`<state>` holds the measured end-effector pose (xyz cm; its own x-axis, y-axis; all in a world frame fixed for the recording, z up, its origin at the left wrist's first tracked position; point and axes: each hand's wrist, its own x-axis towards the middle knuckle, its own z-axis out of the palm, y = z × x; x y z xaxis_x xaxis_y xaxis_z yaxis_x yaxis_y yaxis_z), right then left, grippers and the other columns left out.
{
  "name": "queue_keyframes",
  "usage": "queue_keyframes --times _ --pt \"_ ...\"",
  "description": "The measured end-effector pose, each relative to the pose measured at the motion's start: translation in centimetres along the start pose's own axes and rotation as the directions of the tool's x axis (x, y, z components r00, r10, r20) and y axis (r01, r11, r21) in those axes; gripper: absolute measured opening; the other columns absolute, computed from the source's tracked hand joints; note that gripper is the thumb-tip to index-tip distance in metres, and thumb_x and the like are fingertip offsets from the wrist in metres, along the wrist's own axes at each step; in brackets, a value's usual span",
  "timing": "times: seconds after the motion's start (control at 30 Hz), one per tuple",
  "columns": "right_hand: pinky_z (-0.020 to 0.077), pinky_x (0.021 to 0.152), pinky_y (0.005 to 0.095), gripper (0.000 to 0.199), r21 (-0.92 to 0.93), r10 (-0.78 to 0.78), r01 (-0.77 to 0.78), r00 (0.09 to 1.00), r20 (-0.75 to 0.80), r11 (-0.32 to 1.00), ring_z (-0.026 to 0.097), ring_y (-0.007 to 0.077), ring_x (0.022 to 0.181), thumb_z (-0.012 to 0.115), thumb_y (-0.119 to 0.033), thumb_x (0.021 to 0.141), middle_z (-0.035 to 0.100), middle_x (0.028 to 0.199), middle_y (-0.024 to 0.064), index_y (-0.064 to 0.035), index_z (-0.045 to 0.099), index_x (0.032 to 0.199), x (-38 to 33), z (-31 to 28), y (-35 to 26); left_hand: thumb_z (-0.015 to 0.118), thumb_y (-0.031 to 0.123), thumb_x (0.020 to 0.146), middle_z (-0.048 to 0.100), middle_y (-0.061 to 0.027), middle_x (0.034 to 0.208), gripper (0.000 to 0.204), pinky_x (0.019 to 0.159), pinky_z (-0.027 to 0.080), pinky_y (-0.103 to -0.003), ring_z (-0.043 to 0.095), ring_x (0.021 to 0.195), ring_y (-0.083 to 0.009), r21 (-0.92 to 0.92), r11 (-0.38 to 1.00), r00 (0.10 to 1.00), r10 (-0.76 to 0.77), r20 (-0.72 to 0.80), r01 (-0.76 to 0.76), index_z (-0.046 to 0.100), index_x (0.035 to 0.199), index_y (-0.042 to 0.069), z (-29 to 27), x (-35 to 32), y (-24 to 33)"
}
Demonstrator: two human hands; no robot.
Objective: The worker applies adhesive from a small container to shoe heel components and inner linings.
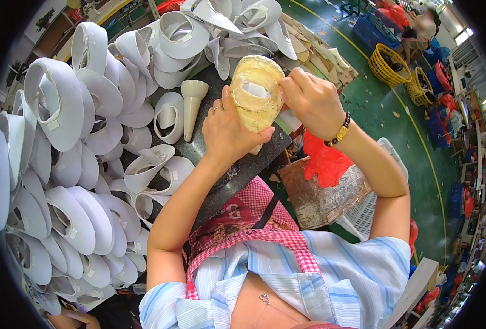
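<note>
A yellowish, rounded form (256, 68), its surface streaked and worn, is held up over the dark stone bench; white shows through the oval opening in its face. My left hand (225, 129) wraps its left and lower side, thumb along the bottom. At its upper right edge, my right hand (314, 104) has its fingers pinched together against the rim; whether they grip a thin edge or something smaller is hidden. Beside my left hand, a pale cone-shaped piece (192, 107) rests with its wide end away from me. Close to it lies a white curved piece with an oval opening (169, 118).
Many white pieces (84, 216) are piled across the left and far side. Cut sheets (314, 52) lie at the far right of the dark bench (221, 189). A red plastic bag (325, 159) rests on a worn board (319, 197) above a white crate (361, 219). Yellow baskets (388, 66) and a person (421, 33) are farther right.
</note>
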<state>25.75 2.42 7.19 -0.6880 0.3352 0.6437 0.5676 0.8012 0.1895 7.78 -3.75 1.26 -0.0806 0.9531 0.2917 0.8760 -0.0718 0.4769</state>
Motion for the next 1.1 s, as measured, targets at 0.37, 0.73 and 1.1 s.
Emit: queue_keyframes --times 0.37,0.73,1.1 --pt "0.0427 0.053 0.0320 0.010 0.595 0.664 -0.690 0.675 0.322 0.412 0.051 0.0169 0.053 0.056 -0.011 0.078 0.052 0.064 0.0086 -0.0016 0.058 0.079 -5.9 3.5 -1.5 0.080 0.054 0.054 0.055 -0.0291 0.109 0.114 0.085 0.047 -0.045 0.057 0.099 -0.0414 0.012 0.999 0.998 -0.051 -0.047 0.052 0.030 0.131 -0.012 0.7 -0.2 0.5" --pt "0.0265 0.048 0.0217 0.029 0.826 0.358 -0.505 0.744 0.564 -0.251 0.033 0.0039 0.056 0.046 -0.016 0.092 0.040 0.060 -0.0041 -0.0021 0.047 0.067 -9.7 -1.5 -4.6 0.078 0.057 0.058 0.049 -0.0318 0.118 0.114 0.091 0.043 -0.046 0.052 0.107 -0.0431 -0.030 0.995 0.996 -0.091 -0.012 0.091 0.027 0.133 -0.013 0.6 -0.2 0.7" --pt "0.0526 0.066 0.0215 0.018 0.895 0.705 -0.426 0.593 0.389 -0.135 0.065 0.0090 0.075 0.061 -0.007 0.087 0.068 0.091 0.0062 0.0020 0.066 0.102 -7.2 2.4 -1.4 0.077 0.012 0.070 0.034 -0.0265 0.141 0.098 0.109 0.027 -0.040 0.033 0.134 -0.0297 -0.504 0.858 0.979 0.004 0.204 0.101 0.015 0.145 0.001 -2.7 3.6 -3.2"
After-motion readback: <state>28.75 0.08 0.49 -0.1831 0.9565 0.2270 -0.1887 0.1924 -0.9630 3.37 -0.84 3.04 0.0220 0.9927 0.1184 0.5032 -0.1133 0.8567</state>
